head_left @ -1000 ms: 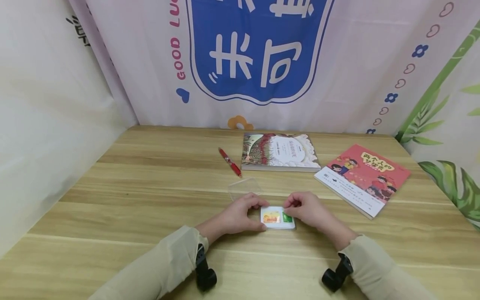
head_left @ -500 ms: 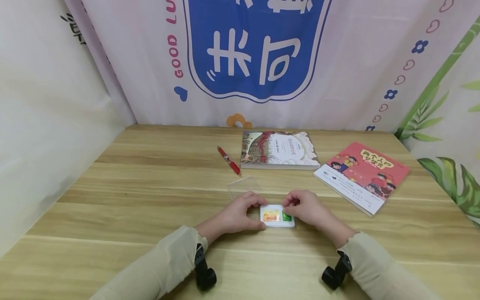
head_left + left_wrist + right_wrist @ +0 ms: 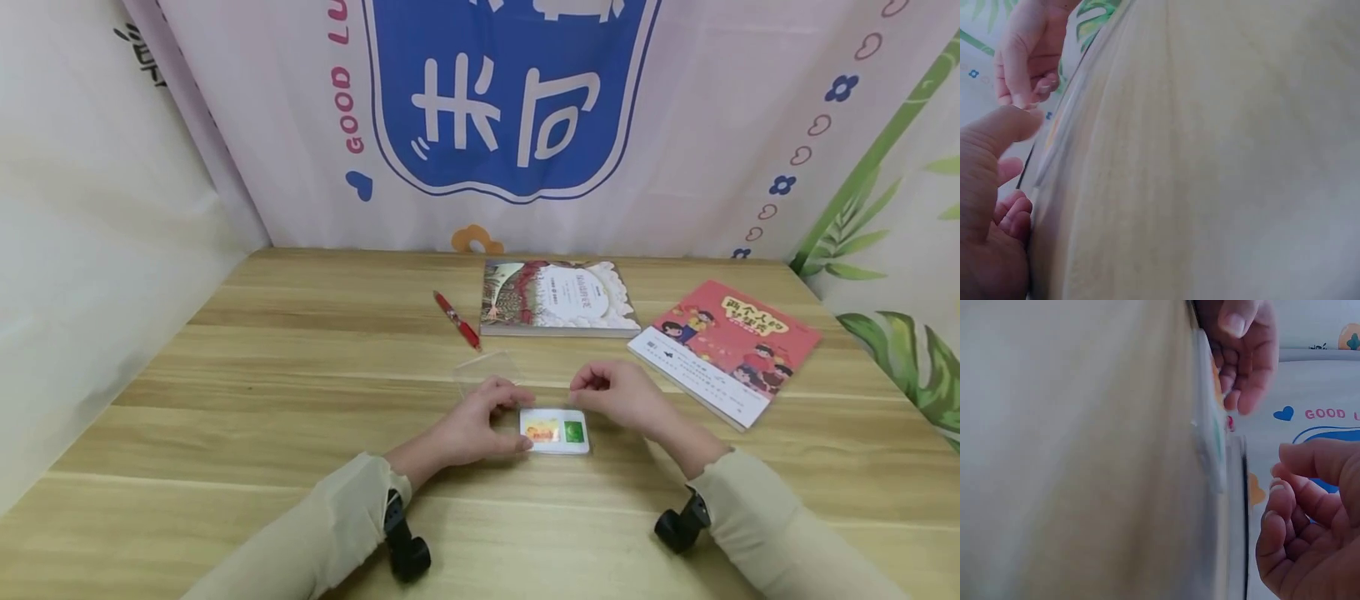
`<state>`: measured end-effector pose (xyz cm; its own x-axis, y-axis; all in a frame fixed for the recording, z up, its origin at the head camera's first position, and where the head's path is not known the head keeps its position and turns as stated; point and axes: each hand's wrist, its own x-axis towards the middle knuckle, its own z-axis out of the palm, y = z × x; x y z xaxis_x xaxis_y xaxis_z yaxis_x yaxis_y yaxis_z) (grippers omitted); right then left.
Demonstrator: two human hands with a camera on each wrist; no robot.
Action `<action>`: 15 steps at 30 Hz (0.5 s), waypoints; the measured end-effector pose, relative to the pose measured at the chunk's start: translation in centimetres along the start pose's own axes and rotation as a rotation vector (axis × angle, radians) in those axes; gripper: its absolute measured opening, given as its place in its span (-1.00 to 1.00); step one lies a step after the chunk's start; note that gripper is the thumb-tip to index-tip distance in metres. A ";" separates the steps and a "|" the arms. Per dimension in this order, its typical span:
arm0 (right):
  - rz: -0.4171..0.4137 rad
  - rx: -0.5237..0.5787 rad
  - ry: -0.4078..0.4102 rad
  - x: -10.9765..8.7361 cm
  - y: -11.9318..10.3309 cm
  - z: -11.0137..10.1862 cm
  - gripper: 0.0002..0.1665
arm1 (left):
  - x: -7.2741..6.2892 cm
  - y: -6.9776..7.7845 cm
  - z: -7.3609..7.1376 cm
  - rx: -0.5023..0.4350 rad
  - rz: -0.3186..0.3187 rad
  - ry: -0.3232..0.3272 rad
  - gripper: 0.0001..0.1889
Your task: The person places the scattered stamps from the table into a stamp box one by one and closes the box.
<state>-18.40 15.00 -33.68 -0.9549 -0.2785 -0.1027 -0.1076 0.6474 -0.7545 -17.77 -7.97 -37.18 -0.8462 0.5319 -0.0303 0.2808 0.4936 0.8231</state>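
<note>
A small flat white case (image 3: 553,448) lies on the table, with a yellow-orange picture patch (image 3: 542,430) and a green patch (image 3: 573,432) on its top. My left hand (image 3: 480,421) holds the case at its left end, the thumb on the near corner and the fingers by the far edge. Just off the far right corner, my right hand (image 3: 618,396) hovers with loosely bent fingers. In the right wrist view a gap shows between the right thumb (image 3: 1310,456) and forefinger, and I see nothing held there. A clear plastic sheet or lid (image 3: 480,368) lies partly behind the left hand.
A red pen (image 3: 457,321) lies beyond the clear piece. Behind it is an illustrated book (image 3: 558,298), and a pink-and-white book (image 3: 727,354) lies at the right. A printed curtain (image 3: 300,167) hangs along the table's back edge.
My right hand has lifted off the case and drawn slightly away, uncovering the whole green patch. My left fingers have risen a little at the far edge; the thumb stays on the case.
</note>
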 end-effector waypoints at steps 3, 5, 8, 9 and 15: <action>-0.060 -0.011 -0.007 0.7 -0.5 -0.7 -0.88 | -0.3 0.2 -0.6 -0.015 0.056 0.068 -0.44; -0.095 -0.018 -0.018 1.2 -0.8 -0.9 -0.86 | -0.5 0.4 -1.3 -0.002 0.092 0.115 -0.43; -0.139 -0.039 -0.055 2.2 -1.2 -1.0 -0.77 | -0.4 0.7 -2.5 0.037 0.124 0.166 -0.41; -0.159 -0.057 -0.071 2.5 -1.3 -1.0 -0.72 | -0.3 0.6 -2.8 0.053 0.118 0.174 -0.40; -0.258 -0.172 -0.241 4.4 -2.2 -0.6 -0.41 | -0.1 0.0 -4.5 0.117 0.023 0.214 -0.31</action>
<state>-22.58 12.79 -32.10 -0.8005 -0.5928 -0.0884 -0.3999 0.6382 -0.6578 -19.76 -11.11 -34.60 -0.9120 0.3925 0.1191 0.3415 0.5657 0.7505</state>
